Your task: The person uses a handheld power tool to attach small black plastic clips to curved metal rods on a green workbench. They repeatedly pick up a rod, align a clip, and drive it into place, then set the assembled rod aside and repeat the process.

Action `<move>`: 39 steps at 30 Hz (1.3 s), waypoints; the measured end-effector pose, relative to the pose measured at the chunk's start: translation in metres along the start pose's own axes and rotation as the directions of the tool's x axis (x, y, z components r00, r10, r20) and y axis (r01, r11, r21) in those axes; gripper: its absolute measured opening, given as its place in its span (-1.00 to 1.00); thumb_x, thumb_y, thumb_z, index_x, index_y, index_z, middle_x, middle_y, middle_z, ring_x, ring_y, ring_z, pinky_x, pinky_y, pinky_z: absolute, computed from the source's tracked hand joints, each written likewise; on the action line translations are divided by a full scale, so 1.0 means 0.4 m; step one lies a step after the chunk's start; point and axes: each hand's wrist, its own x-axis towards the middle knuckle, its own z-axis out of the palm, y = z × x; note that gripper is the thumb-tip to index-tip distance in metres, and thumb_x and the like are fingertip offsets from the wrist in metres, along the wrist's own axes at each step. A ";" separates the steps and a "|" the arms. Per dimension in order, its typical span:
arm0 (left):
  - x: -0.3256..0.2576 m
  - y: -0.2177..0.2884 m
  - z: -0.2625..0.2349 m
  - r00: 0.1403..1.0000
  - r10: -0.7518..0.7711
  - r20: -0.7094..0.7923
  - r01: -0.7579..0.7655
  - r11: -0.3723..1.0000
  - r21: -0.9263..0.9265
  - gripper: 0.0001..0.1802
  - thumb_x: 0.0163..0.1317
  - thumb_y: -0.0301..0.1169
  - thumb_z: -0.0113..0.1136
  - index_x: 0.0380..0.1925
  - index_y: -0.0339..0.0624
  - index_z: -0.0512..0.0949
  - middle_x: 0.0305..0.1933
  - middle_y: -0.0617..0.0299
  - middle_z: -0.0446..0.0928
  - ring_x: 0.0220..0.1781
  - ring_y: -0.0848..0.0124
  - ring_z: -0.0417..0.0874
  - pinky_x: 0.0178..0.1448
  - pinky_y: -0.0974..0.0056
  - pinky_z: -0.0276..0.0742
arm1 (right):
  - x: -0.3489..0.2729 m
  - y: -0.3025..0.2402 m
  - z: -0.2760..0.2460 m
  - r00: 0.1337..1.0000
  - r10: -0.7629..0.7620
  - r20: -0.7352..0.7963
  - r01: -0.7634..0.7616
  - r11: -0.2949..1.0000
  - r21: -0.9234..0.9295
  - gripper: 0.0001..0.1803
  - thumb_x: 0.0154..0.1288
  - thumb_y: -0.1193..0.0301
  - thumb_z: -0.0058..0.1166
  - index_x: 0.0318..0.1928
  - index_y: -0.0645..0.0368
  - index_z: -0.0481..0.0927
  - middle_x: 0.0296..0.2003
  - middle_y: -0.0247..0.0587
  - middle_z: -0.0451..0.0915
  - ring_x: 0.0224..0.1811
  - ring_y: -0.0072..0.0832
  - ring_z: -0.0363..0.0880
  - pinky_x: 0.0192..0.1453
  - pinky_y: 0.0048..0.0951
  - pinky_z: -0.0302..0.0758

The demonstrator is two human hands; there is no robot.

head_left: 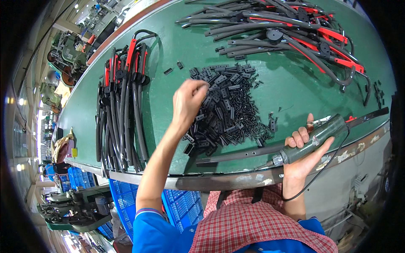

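Left hand (188, 99) at centre pinched into the pile of black clips (228, 107); right hand (304, 147), lower right, wrapped fingers round a grey power screwdriver (314, 139).

Single head-worn fisheye view is looking steeply down from close above onto the green table (168, 55), facing away from the person's body; straight edges are bending toward the dark circular rim.

Matt black plastic clips (225, 107), smooth green tabletop (168, 105)
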 end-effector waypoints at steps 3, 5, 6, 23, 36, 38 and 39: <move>0.073 -0.038 0.032 0.994 0.065 0.090 -0.089 0.952 0.292 -0.78 0.11 -0.34 0.16 -0.29 -0.20 0.64 -0.24 0.04 0.56 -0.15 0.13 0.59 -0.08 0.12 0.49 | 0.001 -0.010 -0.012 1.000 0.012 0.013 -0.012 1.000 -0.008 -0.18 0.30 -0.34 -0.35 0.14 0.14 0.41 -0.57 -0.45 0.24 -0.59 -0.63 0.16 -0.49 -0.55 0.22; 0.091 -0.042 0.065 0.990 0.084 0.115 -0.126 0.888 0.441 -0.77 0.09 -0.34 0.18 -0.28 -0.22 0.62 -0.21 0.03 0.56 -0.12 0.10 0.58 -0.06 0.10 0.49 | -0.001 -0.011 -0.008 1.000 0.016 -0.004 -0.016 1.000 0.000 -0.18 0.30 -0.34 -0.35 0.13 0.14 0.40 -0.57 -0.45 0.24 -0.59 -0.63 0.16 -0.49 -0.54 0.22; 0.099 -0.041 0.075 0.988 0.094 0.126 -0.146 0.846 0.513 -0.76 0.08 -0.34 0.19 -0.27 -0.23 0.61 -0.19 0.02 0.55 -0.11 0.09 0.58 -0.04 0.10 0.49 | -0.002 -0.012 -0.006 1.000 0.018 -0.011 -0.018 1.000 0.005 -0.18 0.30 -0.34 -0.35 0.13 0.14 0.40 -0.57 -0.45 0.24 -0.60 -0.63 0.16 -0.49 -0.54 0.22; -0.080 0.246 0.186 0.710 -0.045 0.703 0.701 0.144 -0.698 -0.86 0.22 -0.38 0.12 -0.32 -0.19 0.42 -0.39 0.10 0.58 -0.49 0.43 0.54 -0.50 0.37 0.48 | 0.004 -0.029 -0.022 0.993 0.117 -0.019 -0.116 0.992 0.040 -0.23 0.26 -0.37 -0.31 0.03 0.08 0.42 -0.58 -0.44 0.28 -0.57 -0.56 0.21 -0.41 -0.44 0.23; -0.143 0.347 0.203 0.779 0.034 0.626 0.575 0.360 -0.735 -0.71 0.23 -0.51 0.15 -0.05 -0.39 0.45 -0.35 0.14 0.56 -0.31 0.44 0.61 -0.20 0.34 0.59 | -0.008 -0.029 -0.029 0.987 0.141 0.078 -0.143 0.990 0.016 -0.22 0.29 -0.34 -0.36 0.04 0.12 0.38 -0.58 -0.46 0.25 -0.56 -0.59 0.23 -0.41 -0.47 0.27; -0.144 0.324 0.193 0.737 0.084 0.670 0.551 0.500 -0.669 -0.72 0.24 -0.51 0.13 -0.05 -0.37 0.48 -0.35 0.17 0.58 -0.32 0.46 0.62 -0.19 0.36 0.58 | -0.010 -0.025 -0.027 0.986 0.163 0.041 -0.163 0.986 0.014 -0.22 0.29 -0.34 -0.35 0.05 0.13 0.39 -0.57 -0.46 0.25 -0.56 -0.60 0.22 -0.43 -0.48 0.26; -0.146 0.318 0.191 0.705 0.112 0.700 0.536 0.562 -0.630 -0.73 0.25 -0.50 0.13 -0.05 -0.36 0.50 -0.35 0.19 0.60 -0.32 0.48 0.62 -0.19 0.37 0.58 | -0.011 -0.028 -0.036 0.985 0.169 0.026 -0.169 0.986 0.006 -0.23 0.29 -0.34 -0.35 0.05 0.13 0.39 -0.56 -0.45 0.25 -0.57 -0.59 0.21 -0.43 -0.48 0.25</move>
